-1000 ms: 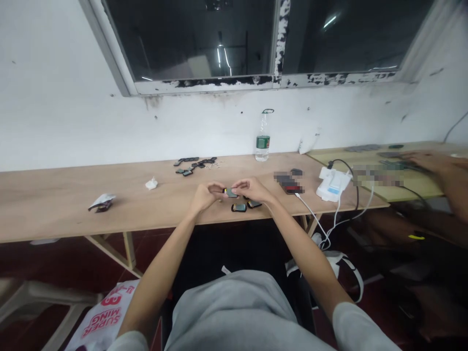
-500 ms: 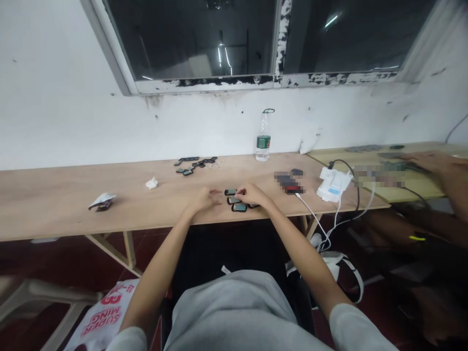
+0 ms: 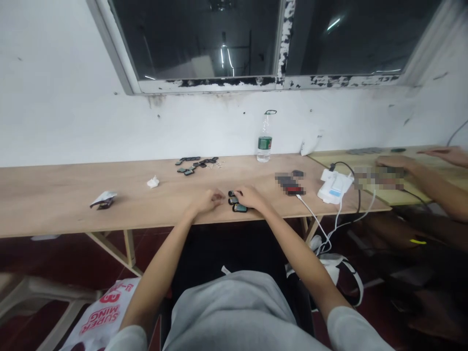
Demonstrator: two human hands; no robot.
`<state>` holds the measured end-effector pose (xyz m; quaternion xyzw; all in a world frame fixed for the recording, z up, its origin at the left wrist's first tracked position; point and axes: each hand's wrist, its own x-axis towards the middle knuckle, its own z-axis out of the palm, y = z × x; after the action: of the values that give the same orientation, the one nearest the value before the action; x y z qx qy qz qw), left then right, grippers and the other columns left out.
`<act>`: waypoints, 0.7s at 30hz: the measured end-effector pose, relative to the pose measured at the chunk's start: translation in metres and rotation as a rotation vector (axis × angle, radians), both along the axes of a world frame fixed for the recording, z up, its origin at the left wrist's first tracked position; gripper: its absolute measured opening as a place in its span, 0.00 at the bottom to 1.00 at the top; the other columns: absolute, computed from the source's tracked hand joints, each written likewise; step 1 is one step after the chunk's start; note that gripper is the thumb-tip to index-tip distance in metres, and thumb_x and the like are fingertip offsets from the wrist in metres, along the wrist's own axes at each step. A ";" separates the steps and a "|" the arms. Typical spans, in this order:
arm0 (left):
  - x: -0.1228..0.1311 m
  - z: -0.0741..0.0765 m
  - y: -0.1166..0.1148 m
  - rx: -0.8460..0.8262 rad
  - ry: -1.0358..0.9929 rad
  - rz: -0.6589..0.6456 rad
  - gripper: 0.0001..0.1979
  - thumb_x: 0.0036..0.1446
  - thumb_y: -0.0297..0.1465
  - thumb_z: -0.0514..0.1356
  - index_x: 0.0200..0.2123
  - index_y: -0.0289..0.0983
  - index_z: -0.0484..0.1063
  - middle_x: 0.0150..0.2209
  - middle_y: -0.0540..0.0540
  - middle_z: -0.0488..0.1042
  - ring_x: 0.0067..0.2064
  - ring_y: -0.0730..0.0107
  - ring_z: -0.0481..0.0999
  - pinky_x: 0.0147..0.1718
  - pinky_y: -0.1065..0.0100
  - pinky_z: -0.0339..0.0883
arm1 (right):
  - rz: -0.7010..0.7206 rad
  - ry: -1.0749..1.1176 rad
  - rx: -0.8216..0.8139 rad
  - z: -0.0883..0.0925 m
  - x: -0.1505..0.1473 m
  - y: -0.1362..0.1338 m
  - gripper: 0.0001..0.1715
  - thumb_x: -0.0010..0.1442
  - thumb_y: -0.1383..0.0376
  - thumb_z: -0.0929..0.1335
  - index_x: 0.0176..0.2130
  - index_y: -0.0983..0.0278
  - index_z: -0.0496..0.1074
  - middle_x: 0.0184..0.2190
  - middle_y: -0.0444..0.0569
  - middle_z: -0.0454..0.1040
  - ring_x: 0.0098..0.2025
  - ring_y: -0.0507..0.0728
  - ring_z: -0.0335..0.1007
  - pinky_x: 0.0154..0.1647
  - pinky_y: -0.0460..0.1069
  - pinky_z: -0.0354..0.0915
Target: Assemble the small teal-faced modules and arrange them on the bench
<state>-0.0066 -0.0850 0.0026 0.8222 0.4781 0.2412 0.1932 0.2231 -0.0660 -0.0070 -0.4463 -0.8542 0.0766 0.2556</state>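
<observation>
My left hand (image 3: 206, 201) rests on the wooden bench (image 3: 54, 195) near its front edge, fingers curled into a pinch; what they hold is too small to tell. My right hand (image 3: 251, 198) lies just to the right, fingers bent over a small cluster of dark rectangular pieces. One piece (image 3: 233, 200) shows between the two hands, another (image 3: 240, 208) sits at the right hand's near side. The rest of the cluster is hidden under my right fingers.
A heap of similar dark pieces (image 3: 193, 163) lies further back, near a water bottle (image 3: 263, 141). A crumpled tissue (image 3: 152, 183) and a wrapper (image 3: 103, 200) lie to the left. A white charger box (image 3: 334, 186) with cables sits to the right, where another person's hand (image 3: 393, 162) works.
Both hands lowered from holding one piece in the air to the bench. The piece now lies with the others, and my right hand covers the cluster.
</observation>
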 end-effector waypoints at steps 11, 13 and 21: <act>0.004 0.005 -0.006 -0.016 0.071 0.036 0.19 0.57 0.43 0.61 0.42 0.36 0.81 0.41 0.40 0.81 0.38 0.57 0.78 0.39 0.62 0.71 | -0.126 -0.062 -0.026 -0.004 0.008 0.009 0.19 0.69 0.63 0.64 0.52 0.60 0.80 0.51 0.55 0.80 0.57 0.66 0.67 0.58 0.56 0.59; 0.003 0.003 -0.005 -0.020 0.059 0.067 0.18 0.56 0.43 0.62 0.42 0.36 0.81 0.38 0.41 0.81 0.37 0.57 0.78 0.39 0.62 0.71 | -0.117 -0.042 -0.022 -0.006 0.008 0.012 0.19 0.68 0.64 0.65 0.52 0.60 0.80 0.51 0.54 0.80 0.57 0.66 0.68 0.58 0.57 0.59; 0.001 -0.003 0.006 0.046 0.023 0.064 0.14 0.55 0.38 0.64 0.40 0.35 0.82 0.39 0.39 0.82 0.37 0.55 0.80 0.39 0.61 0.72 | 0.001 0.237 0.032 -0.017 0.009 0.028 0.16 0.58 0.72 0.70 0.46 0.62 0.81 0.45 0.53 0.82 0.50 0.62 0.75 0.55 0.54 0.66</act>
<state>-0.0055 -0.0788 -0.0005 0.8134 0.5007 0.2485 0.1610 0.2321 -0.0380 -0.0238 -0.4296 -0.8194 0.1154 0.3617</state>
